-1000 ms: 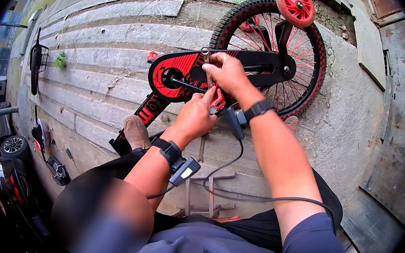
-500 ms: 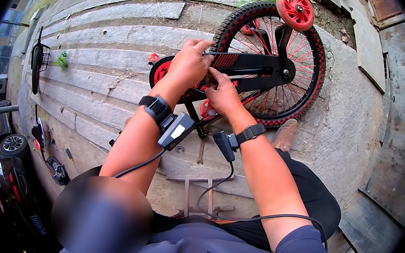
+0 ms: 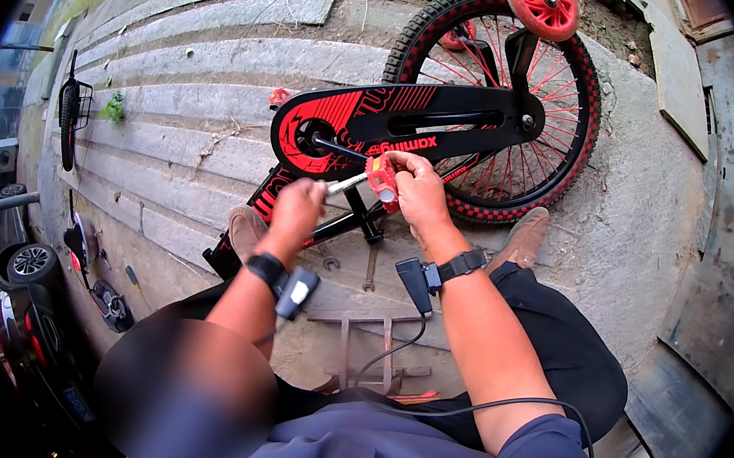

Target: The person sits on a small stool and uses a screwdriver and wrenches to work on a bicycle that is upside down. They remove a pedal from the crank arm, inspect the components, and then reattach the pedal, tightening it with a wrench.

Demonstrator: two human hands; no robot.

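Note:
A black and red child's bicycle is in front of me, its long chain guard point(image 3: 474, 126) facing me and its crank arm point(image 3: 342, 150) pointing right. My right hand point(image 3: 418, 190) grips the red pedal point(image 3: 381, 180) at the end of that crank. My left hand point(image 3: 296, 213), smeared by motion, is closed round a slim silver tool that looks like a wrench point(image 3: 347, 183). The tool reaches toward the pedal; whether it touches is hard to tell. The rear wheel point(image 3: 583, 117) has red spokes, and a red training wheel point(image 3: 543, 7) sticks out at the top.
Two wrenches lie on the ground, one longer point(image 3: 370, 267), one shorter point(image 3: 328, 261). A low wooden stool point(image 3: 344, 346) is between my legs. Concrete slabs point(image 3: 189, 146) spread leftward. A dark car point(image 3: 15, 301) and another bicycle point(image 3: 68, 116) stand at far left. Metal sheets point(image 3: 714, 298) edge the right.
Both hands have come down from the chain guard. The right now grips the red pedal; the left has swung down and left with the silver tool. The crank and chain guard are more exposed.

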